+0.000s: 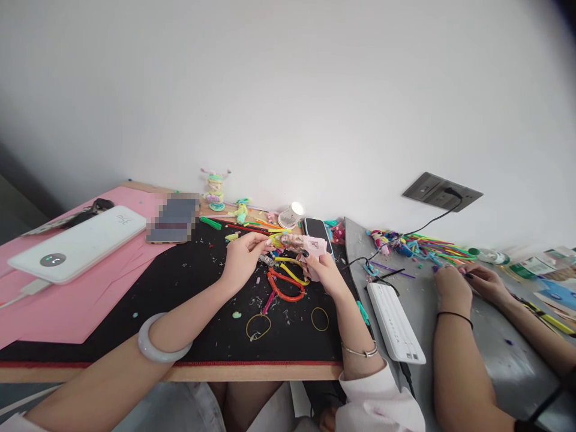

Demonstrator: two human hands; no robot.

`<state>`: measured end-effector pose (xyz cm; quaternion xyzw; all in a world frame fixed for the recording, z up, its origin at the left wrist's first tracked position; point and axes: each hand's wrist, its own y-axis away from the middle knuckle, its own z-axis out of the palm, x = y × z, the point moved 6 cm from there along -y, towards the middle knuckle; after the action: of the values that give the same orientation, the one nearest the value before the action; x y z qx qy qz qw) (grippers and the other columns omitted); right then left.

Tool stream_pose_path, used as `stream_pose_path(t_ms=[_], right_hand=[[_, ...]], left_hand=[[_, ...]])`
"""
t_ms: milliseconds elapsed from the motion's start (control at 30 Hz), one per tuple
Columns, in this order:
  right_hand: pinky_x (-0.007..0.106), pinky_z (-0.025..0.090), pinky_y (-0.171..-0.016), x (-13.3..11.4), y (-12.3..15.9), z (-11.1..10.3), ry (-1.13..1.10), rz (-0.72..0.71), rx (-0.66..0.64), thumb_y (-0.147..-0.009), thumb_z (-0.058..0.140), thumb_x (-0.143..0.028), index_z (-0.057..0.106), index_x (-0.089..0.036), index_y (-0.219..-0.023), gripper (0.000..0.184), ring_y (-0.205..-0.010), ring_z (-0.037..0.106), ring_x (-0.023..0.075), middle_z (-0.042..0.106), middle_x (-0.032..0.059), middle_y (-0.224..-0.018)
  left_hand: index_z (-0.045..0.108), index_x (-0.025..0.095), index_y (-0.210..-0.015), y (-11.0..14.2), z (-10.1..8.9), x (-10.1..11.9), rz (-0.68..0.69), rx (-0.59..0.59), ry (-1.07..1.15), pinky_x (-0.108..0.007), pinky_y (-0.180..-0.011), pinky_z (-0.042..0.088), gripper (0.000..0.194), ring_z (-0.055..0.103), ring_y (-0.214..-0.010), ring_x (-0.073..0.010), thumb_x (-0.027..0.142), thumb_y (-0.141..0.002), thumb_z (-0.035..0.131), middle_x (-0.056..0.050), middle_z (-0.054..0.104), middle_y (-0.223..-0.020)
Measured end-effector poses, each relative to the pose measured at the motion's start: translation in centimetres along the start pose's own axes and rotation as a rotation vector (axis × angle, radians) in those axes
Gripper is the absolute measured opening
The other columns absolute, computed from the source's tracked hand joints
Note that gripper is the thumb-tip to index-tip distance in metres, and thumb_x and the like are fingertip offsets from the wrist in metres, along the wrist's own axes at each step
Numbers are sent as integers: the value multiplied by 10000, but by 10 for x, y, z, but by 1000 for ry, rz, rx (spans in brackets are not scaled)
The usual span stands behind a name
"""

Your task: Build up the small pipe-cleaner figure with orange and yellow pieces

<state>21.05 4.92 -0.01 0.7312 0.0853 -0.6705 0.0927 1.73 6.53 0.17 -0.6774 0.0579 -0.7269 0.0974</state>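
Above the black mat [189, 312], my two hands meet at a small pale pink packet-like piece [317, 245] with a printed or patterned brownish part. My right hand [326, 270] is closed round its right end, thumb on top. At the left end, the fingers of my left hand [245, 255] pinch together on a small yellow-green bit; whether it belongs to the pink piece I cannot tell. Just below lie an orange-red pipe-cleaner loop [285, 295], a yellow pipe cleaner [292, 275] and a magenta stub [269, 302]. Fuzzy clippings are scattered around.
A white power bank [90, 240] and a phone [173, 219] lie on pink sheets [58, 312]. Along the wall stand a pastel figure [216, 191] and a paper cup [291, 214]. On the right are a white power strip [396, 324], cables and another person's hands [454, 288].
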Motion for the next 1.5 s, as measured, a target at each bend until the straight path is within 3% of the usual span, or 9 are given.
stream_pose_path(t_ms=[533, 867, 1500], right_hand=[[232, 339, -437, 1, 1, 0, -15, 46, 12, -728, 611, -540, 544, -157, -827, 402, -464, 372, 79, 431, -36, -604], [224, 266, -425, -1, 1, 1, -37, 21, 11, -746, 609, -505, 565, -147, -809, 367, -447, 339, 68, 404, -45, -579], [225, 249, -432, 0, 0, -4, -21, 36, 61, -717, 615, -533, 538, -163, -800, 387, -450, 319, 75, 399, -49, -555]], left_hand=[[632, 147, -788, 0, 0, 0, -2, -4, -3, -346, -718, 556, 231, 696, -738, -224, 373, -741, 636, -56, 701, -738], [629, 147, -780, 1, 0, 2, -11, -1, -8, -336, -717, 557, 226, 694, -734, -218, 368, -739, 641, -54, 699, -736], [628, 160, -759, -1, -3, 2, 2, 32, 18, -325, -713, 563, 177, 694, -714, -206, 334, -732, 647, -44, 705, -731]])
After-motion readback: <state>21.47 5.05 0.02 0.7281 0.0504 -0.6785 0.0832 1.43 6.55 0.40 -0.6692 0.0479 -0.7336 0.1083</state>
